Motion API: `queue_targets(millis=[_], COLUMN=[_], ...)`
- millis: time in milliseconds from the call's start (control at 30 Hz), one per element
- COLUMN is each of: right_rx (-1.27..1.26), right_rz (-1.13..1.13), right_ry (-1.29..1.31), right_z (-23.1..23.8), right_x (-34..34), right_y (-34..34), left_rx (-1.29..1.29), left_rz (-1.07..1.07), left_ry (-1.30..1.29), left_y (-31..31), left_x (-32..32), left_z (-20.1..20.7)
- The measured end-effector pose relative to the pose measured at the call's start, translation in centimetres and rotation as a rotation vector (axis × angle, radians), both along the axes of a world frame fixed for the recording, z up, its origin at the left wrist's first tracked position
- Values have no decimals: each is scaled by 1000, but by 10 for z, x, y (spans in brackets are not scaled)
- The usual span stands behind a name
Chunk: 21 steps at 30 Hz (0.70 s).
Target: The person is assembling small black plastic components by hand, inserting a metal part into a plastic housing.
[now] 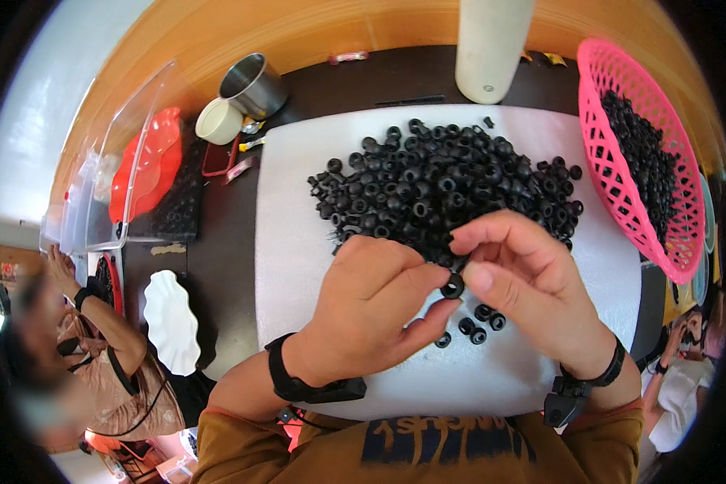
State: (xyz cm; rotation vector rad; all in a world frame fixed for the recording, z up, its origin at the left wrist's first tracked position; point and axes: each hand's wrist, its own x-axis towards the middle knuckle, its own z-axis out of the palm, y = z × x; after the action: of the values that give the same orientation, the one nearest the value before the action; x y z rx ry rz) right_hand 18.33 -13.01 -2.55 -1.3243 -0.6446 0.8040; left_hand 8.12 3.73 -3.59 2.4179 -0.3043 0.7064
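My left hand (375, 302) pinches a small black ring-shaped part (452, 285) between thumb and forefinger, its round hole turned up. Close beside it, my right hand (532, 286) has its thumb tip at the edge of that part. Thumb and forefinger of the right hand are apart, with no held thing visible between them. Just beyond both hands spreads a large pile of similar black parts (427, 181) on a white foam board (298, 177). Several loose black rings (477, 335) lie on the board below the right hand.
A pink lattice basket (613, 181) with more black pieces stands at the right. Behind the board is a pale cylindrical bottle (492, 52). To the left are a steel cup (254, 85), a clear bin (137, 173), a red tray (165, 153) and a white wavy-edged dish (169, 323). Another person sits far left.
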Motion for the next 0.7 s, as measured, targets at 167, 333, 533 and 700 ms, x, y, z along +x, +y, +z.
queue_targets(millis=[167, 333, 533, 700], right_rx=[-146, -212, -189, -120], right_rz=[188, 115, 163, 127], right_ry=[78, 168, 129, 34], right_z=[4, 1, 0, -9], right_x=[-6, -5, -6, -6], right_y=[2, 3, 7, 7], left_rx=[-1, 79, -13, -101], left_rz=[12, 66, 285, 277], left_ry=[-97, 26, 675, 774], left_y=[2, 35, 106, 104], left_x=[-1, 1, -13, -6], left_z=[0, 13, 9, 5])
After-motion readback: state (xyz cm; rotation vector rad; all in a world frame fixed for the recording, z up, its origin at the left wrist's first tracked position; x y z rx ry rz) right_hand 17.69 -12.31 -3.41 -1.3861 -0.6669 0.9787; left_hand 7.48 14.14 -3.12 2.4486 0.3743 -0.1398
